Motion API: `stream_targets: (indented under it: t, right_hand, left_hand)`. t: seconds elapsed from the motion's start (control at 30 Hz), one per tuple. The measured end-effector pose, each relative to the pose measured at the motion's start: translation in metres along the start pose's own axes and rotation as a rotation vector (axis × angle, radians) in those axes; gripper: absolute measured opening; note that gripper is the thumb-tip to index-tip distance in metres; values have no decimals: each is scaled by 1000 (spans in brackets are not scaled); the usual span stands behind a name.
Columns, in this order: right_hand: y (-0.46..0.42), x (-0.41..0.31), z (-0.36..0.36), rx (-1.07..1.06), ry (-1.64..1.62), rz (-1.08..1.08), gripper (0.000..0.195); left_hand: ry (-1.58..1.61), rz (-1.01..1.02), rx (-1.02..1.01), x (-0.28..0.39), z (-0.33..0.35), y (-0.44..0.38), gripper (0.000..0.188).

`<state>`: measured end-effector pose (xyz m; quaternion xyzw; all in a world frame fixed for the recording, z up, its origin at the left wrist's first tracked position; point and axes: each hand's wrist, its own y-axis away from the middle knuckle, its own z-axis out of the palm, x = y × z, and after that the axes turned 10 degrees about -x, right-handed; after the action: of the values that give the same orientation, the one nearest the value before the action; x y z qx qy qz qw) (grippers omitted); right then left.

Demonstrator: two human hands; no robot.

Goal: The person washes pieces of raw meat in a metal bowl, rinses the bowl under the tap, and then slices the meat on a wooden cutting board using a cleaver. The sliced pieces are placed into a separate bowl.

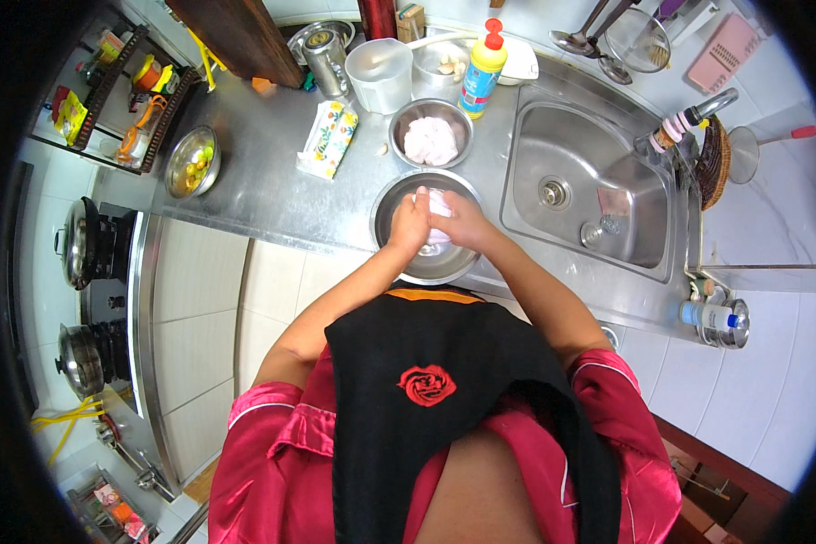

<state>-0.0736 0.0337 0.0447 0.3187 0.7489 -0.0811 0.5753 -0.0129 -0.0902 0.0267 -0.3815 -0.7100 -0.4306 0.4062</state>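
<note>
A large stainless steel bowl (427, 266) stands at the counter's front edge. Over it, my left hand (410, 221) and my right hand (461, 219) press together around a pale pinkish-white soft mass (439, 202), perhaps raw meat; its kind cannot be told. Some shiny liquid seems to lie in the bowl beneath. Just behind stands a smaller steel bowl (396, 139) with a similar pale lump (430, 141) in it. To its left a garlic clove (382, 149) lies on the steel counter.
At right is a steel sink (530, 170) with a faucet (714, 103). Behind the bowls stand a yellow bottle (483, 71) and a plastic pitcher (379, 76). A patterned tissue pack (330, 139) and a bowl of small yellow-green fruits (211, 178) are on the left; pots (80, 360) sit on the stove.
</note>
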Motion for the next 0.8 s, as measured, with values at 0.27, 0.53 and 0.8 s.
stream_targets:
  t: [0.27,0.53,0.8]
  right_hand:
    - [-71,-12,-52,420,123,-35,51]
    - [-105,-1,-76,323,315,193,55]
    - [36,33,-36,125,143,308,39]
  left_hand:
    - [-333,311,82,11,-31,6,35]
    - [-801,490,262,0,-50,20,33]
    - [-668,14,-30,-6,-56,8,32]
